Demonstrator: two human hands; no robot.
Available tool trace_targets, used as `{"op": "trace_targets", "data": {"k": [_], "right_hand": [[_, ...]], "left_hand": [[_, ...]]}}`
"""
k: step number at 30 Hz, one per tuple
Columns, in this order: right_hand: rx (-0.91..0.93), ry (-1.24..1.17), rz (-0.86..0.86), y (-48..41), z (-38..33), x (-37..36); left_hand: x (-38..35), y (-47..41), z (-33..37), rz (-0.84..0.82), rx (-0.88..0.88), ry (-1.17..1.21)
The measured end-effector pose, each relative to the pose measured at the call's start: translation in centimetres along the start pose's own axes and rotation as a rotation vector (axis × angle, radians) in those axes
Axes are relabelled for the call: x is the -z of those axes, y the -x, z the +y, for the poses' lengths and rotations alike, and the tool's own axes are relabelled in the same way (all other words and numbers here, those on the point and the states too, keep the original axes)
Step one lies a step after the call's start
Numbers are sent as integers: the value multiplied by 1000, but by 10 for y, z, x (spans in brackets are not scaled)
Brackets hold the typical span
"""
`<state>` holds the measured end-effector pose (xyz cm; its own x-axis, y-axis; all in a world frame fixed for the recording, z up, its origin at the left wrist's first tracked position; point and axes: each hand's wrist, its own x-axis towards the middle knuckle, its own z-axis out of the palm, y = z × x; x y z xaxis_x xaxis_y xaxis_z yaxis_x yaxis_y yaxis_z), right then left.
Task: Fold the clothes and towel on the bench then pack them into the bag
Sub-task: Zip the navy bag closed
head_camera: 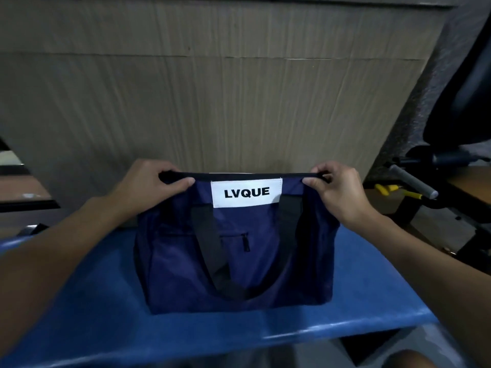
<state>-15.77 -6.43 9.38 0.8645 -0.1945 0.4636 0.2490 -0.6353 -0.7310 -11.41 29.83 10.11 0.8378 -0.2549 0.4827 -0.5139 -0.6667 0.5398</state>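
Note:
A navy blue bag (239, 261) with a white "LVQUE" label and black handles stands upright on the blue bench (106, 314). My left hand (151, 181) pinches the left end of the bag's black top edge. My right hand (334, 187) pinches the right end of the same edge. The top edge is stretched straight between both hands. One black handle hangs down the front of the bag, beside a small zip pocket. No clothes or towel show; the inside of the bag is hidden.
A cardboard sheet (212, 88) stands behind the bench. Exercise equipment with a grey bar (411, 181) and black padding sits to the right. A dark table edge (24, 192) lies at the left. The floor shows below the bench's front edge.

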Motion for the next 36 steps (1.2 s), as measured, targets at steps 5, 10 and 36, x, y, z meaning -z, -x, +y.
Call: {"op": "trace_targets", "data": {"k": [5,10,36], "right_hand": [[-2,-42,-21,-4,-13,-36],[95,116,-139,4,0,-57],[141,737,-622,36,85,-75]], "left_hand": [[26,0,-22,10,26,-60],[5,19,-58,7,99,-128],[-47,68,-104,-349,171,-772]]}}
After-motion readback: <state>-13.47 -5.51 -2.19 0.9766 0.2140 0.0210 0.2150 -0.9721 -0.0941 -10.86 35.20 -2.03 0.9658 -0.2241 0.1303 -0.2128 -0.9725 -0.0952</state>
